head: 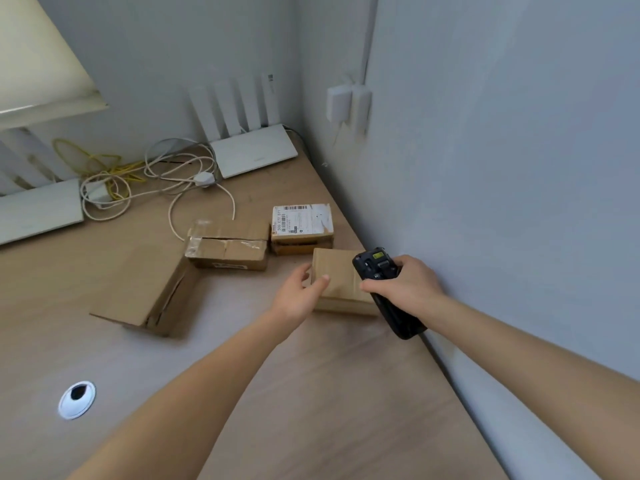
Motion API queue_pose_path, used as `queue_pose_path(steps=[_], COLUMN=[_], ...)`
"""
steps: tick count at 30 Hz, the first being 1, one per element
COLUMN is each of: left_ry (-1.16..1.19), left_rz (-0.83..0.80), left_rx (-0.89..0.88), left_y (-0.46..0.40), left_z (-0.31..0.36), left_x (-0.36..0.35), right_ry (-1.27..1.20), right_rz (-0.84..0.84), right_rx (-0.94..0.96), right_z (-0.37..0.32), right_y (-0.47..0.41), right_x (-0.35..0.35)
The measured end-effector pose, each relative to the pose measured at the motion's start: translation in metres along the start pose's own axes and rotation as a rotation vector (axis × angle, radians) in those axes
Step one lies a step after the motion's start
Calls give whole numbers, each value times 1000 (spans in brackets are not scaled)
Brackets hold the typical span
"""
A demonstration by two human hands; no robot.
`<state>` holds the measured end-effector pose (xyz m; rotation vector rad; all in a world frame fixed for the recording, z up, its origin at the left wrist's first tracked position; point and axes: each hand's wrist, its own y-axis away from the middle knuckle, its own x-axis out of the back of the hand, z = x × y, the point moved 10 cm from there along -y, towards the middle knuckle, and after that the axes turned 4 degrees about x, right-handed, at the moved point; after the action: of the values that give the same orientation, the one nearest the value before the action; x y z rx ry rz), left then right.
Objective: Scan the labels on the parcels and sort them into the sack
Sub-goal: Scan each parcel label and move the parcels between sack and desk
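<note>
**Four cardboard parcels, one scanner, both hands at the nearest box**

Between the two hands sits a small plain cardboard parcel [341, 282], resting on the wooden desk [311, 393] close to the grey wall. The left hand [301, 292] grips its left edge, thumb on the top face and fingers curled round the side. The right hand [403, 282] is clamped on a black handheld scanner [384, 289], whose head hangs over the parcel's right part.

Four parcels can be counted. Just beyond the left hand's parcel stands a box with a white shipping label [302, 220] on top; it carries barcodes and characters that look like "500 E72 071", the smaller print too blurred to read. Left of that, beyond the left hand, lies a taped parcel [227, 247] wrapped in clear tape. Farther left of the left hand is a larger flat carton [145, 292] with a loose flap.

Well beyond both hands, at the desk's back edge, lie two white routers [254, 150] with upright antennas, a tangle of white cables [180, 171] and one yellow cable [100, 164]. Nearer the person, left of the left forearm, a white cable grommet [76, 400] is set in the desk.
</note>
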<state>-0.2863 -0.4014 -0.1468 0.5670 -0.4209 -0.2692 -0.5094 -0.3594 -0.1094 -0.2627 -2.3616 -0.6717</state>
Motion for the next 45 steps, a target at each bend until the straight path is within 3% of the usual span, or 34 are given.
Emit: queue_pose_path(steps=[10,19,23,36,45], left_ry=[170,297,387,375,511], left_rz=[69,111,51,62,296], left_rx=[100,106,161,-87,-236], left_y=[2,52,102,309,468], left_z=[-3,-17,-36,-82,-42], left_x=[7,30,41,137,228], right_ry=[-286,-324,-341,-304,-253], right_rz=[-70,-64,-78,-90,-169], right_rx=[-49,27,37,237,364], right_z=[23,6,-2,-82,-164], right_y=[3,59,109,339,461], right_x=[-6,2,-6,-30,2])
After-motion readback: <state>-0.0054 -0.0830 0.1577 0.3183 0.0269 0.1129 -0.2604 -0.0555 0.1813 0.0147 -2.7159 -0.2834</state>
